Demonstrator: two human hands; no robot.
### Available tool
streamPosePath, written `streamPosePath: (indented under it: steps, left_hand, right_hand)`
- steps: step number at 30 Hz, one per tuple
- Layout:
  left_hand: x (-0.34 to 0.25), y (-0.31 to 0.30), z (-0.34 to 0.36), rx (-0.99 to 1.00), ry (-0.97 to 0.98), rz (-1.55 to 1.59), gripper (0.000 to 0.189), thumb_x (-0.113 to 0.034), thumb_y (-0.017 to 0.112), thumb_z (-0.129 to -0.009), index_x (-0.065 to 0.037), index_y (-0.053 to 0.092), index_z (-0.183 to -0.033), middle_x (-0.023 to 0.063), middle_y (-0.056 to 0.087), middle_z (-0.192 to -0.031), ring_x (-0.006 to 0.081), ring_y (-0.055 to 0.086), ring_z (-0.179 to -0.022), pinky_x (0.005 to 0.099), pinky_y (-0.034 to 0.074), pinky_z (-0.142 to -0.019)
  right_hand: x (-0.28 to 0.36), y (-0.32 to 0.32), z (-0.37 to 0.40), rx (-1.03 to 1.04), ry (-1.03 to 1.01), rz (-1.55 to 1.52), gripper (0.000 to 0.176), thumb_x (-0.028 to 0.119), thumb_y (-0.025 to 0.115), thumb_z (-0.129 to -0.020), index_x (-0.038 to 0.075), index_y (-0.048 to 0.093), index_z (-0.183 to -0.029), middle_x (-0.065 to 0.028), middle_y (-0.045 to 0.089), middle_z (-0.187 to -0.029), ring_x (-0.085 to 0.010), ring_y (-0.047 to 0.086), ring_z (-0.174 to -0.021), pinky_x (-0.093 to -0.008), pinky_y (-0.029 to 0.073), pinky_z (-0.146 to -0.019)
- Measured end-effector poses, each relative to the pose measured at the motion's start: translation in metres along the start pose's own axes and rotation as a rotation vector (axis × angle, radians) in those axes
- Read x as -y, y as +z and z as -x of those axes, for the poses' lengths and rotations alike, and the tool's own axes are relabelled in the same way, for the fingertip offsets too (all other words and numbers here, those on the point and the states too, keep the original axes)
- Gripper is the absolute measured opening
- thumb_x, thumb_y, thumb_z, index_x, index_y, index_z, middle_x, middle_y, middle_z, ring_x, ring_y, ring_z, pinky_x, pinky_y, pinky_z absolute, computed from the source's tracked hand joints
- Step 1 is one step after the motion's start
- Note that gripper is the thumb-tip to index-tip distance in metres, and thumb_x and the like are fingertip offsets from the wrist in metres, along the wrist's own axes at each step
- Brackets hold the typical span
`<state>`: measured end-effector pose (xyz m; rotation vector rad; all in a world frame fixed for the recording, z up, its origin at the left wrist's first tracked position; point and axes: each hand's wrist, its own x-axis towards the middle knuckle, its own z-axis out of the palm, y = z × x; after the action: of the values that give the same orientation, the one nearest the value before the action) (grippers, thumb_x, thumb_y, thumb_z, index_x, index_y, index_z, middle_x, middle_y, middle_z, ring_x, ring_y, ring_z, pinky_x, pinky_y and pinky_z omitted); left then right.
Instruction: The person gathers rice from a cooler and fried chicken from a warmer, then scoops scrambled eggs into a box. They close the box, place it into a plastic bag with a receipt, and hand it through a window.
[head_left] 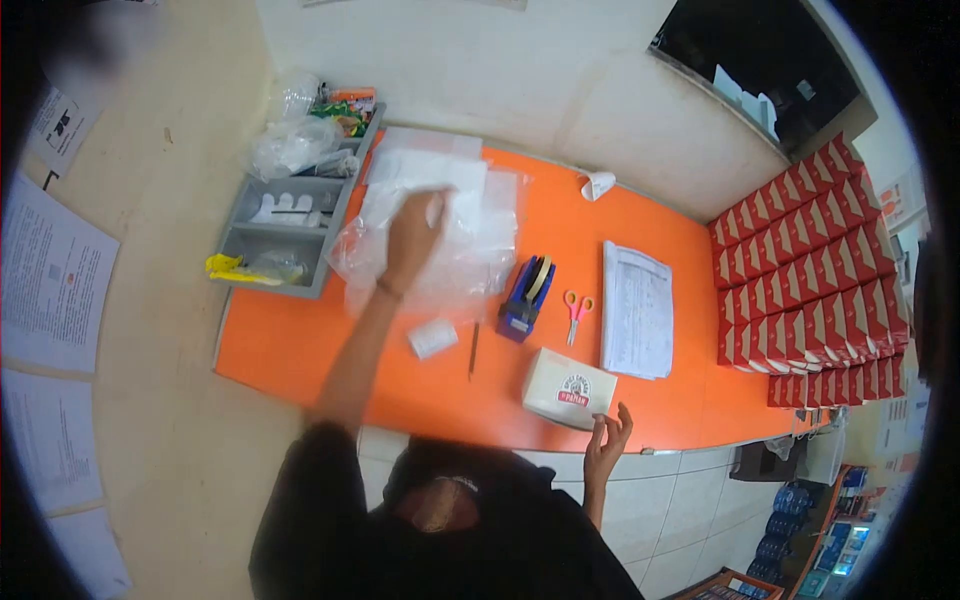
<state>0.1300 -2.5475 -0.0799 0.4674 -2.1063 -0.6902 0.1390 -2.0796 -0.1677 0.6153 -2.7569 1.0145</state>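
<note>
My left hand (413,240) reaches over a spread of clear plastic bags (490,265) and white sheets (455,165) at the back left of the orange table. Its fingers are smeared by motion, and I cannot tell whether they grip anything. At the table's front edge my right hand (608,445) is open, fingers apart, with its thumb right at the lower corner of a cream food box (568,390) with a printed chicken logo. Between the hands lie a small white paper (433,339), a brown pencil-like stick (474,352) and a blue tape dispenser (526,298).
Pink-handled scissors (577,315) and a stack of written papers (637,310) lie right of the dispenser. A grey divided tray (312,255) holding plastic bags stands at the left edge. Red and cream folded boxes (810,270) are piled high at the right. A curled receipt (597,185) lies near the wall.
</note>
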Motion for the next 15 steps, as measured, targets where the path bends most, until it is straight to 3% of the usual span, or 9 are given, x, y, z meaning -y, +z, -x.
streamPosePath:
  steps: [2, 4, 6, 8, 9, 11, 12, 14, 15]
  left_hand:
    - [0.081, 0.020, -0.057, -0.037, 0.124, -0.230, 0.029, -0.014, 0.061, -0.086, -0.005, 0.061, -0.114, 0.0131, 0.064, -0.110, 0.0307, 0.058, -0.104, 0.0423, 0.046, -0.090]
    - [0.164, 0.062, -0.066, 0.094, 0.100, -0.481, 0.038, -0.014, 0.062, -0.084, -0.009, 0.058, -0.121, 0.0119, 0.062, -0.115, 0.0270, 0.056, -0.110, 0.0438, 0.045, -0.091]
    - [0.203, 0.069, -0.061, 0.229, 0.347, -0.706, 0.033, -0.019, 0.065, -0.081, -0.010, 0.063, -0.112, 0.0089, 0.066, -0.109, 0.0222, 0.060, -0.103, 0.0437, 0.045, -0.088]
    - [0.219, 0.085, -0.084, 0.622, 0.274, -0.966, 0.018, -0.023, 0.069, -0.077, -0.012, 0.070, -0.092, 0.0046, 0.070, -0.092, 0.0183, 0.065, -0.088, 0.0389, 0.046, -0.086]
    - [0.225, 0.090, -0.092, 0.619, 0.289, -0.947, 0.018, -0.023, 0.069, -0.077, -0.012, 0.070, -0.092, 0.0046, 0.070, -0.092, 0.0183, 0.065, -0.088, 0.0389, 0.046, -0.086]
    - [0.228, 0.089, -0.103, 0.471, 0.417, -0.795, 0.012, -0.023, 0.071, -0.074, -0.011, 0.068, -0.071, 0.0027, 0.069, -0.075, 0.0197, 0.066, -0.073, 0.0367, 0.048, -0.080]
    - [0.225, 0.087, -0.112, 0.475, 0.427, -0.785, 0.012, -0.023, 0.071, -0.074, -0.011, 0.068, -0.071, 0.0027, 0.069, -0.075, 0.0197, 0.066, -0.073, 0.0367, 0.048, -0.080]
    - [0.195, 0.057, -0.143, 0.521, 0.163, -0.219, 0.017, -0.023, 0.071, -0.076, -0.010, 0.066, -0.066, 0.0071, 0.067, -0.069, 0.0255, 0.066, -0.071, 0.0353, 0.050, -0.071]
    - [0.183, 0.045, -0.159, 0.524, 0.171, -0.216, 0.017, -0.023, 0.071, -0.076, -0.010, 0.066, -0.066, 0.0071, 0.067, -0.069, 0.0255, 0.066, -0.071, 0.0353, 0.050, -0.071]
  right_hand:
    - [0.028, 0.001, 0.001, -0.131, 0.134, -0.211, 0.020, 0.016, 0.057, -0.094, -0.002, 0.065, -0.095, -0.0166, 0.047, -0.128, -0.0306, 0.049, -0.116, -0.0391, 0.040, -0.096]
    - [0.062, -0.004, 0.003, -0.194, 0.117, -0.208, 0.016, 0.012, 0.057, -0.093, -0.002, 0.064, -0.092, -0.0156, 0.052, -0.118, -0.0303, 0.051, -0.110, -0.0391, 0.042, -0.092]
    - [0.069, -0.012, 0.018, -0.181, 0.098, -0.064, 0.012, 0.008, 0.056, -0.092, -0.001, 0.064, -0.092, -0.0150, 0.054, -0.114, -0.0287, 0.055, -0.103, -0.0385, 0.044, -0.088]
    - [0.059, -0.024, 0.041, -0.208, 0.103, 0.035, 0.011, 0.005, 0.054, -0.092, -0.001, 0.063, -0.094, -0.0147, 0.055, -0.109, -0.0266, 0.058, -0.096, -0.0353, 0.048, -0.079]
    - [0.053, -0.028, 0.052, -0.225, 0.110, 0.051, 0.011, 0.005, 0.054, -0.092, -0.001, 0.063, -0.094, -0.0147, 0.055, -0.109, -0.0266, 0.058, -0.096, -0.0353, 0.048, -0.079]
    - [0.039, -0.036, 0.076, -0.335, 0.340, 0.017, 0.012, 0.007, 0.053, -0.093, -0.001, 0.062, -0.095, -0.0135, 0.056, -0.105, -0.0226, 0.059, -0.089, -0.0306, 0.051, -0.067]
    - [0.033, -0.041, 0.085, -0.343, 0.349, 0.024, 0.012, 0.007, 0.053, -0.093, -0.001, 0.062, -0.095, -0.0135, 0.056, -0.105, -0.0226, 0.059, -0.089, -0.0306, 0.051, -0.067]
    - [0.025, -0.048, 0.092, -0.403, 0.476, 0.008, 0.013, 0.009, 0.052, -0.094, -0.001, 0.061, -0.093, -0.0123, 0.056, -0.099, -0.0192, 0.059, -0.080, -0.0270, 0.051, -0.058]
    - [0.027, -0.052, 0.089, -0.393, 0.475, 0.039, 0.018, 0.013, 0.051, -0.096, -0.002, 0.060, -0.091, -0.0111, 0.055, -0.097, -0.0174, 0.058, -0.072, -0.0266, 0.052, -0.058]
